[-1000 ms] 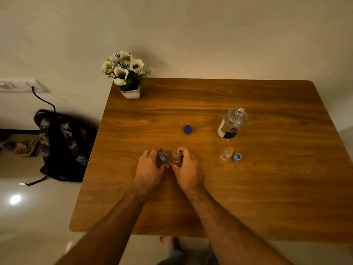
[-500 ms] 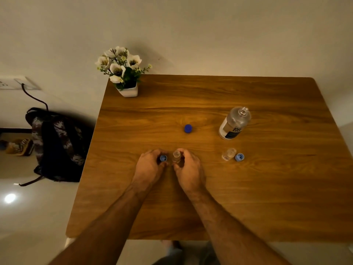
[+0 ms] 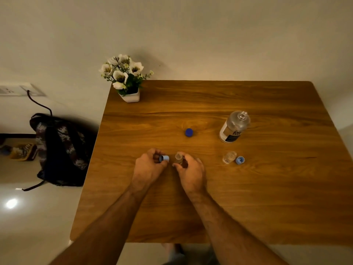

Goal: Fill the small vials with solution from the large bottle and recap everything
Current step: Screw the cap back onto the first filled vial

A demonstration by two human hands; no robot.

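My left hand [image 3: 150,165] grips a small light-blue cap [image 3: 164,158], tilted on its side just above the table. Right beside it, my right hand [image 3: 191,170] holds an uncapped small clear vial [image 3: 179,158] upright. The cap and vial are a short gap apart. A second uncapped vial [image 3: 229,157] stands to the right with its light-blue cap [image 3: 240,160] lying next to it. The large clear bottle [image 3: 234,127] with a dark label stands uncapped at the right. Its dark blue cap [image 3: 189,132] lies mid-table.
The wooden table [image 3: 267,197] stands against a pale wall. A white pot of artificial flowers [image 3: 126,79] sits at its far left corner. On the floor to the left lies a dark backpack [image 3: 61,150], below a wall socket with a cable.
My left hand closed on the light-blue cap and lifted it off the table, turning it sideways toward the vial. My right hand kept hold of the vial.
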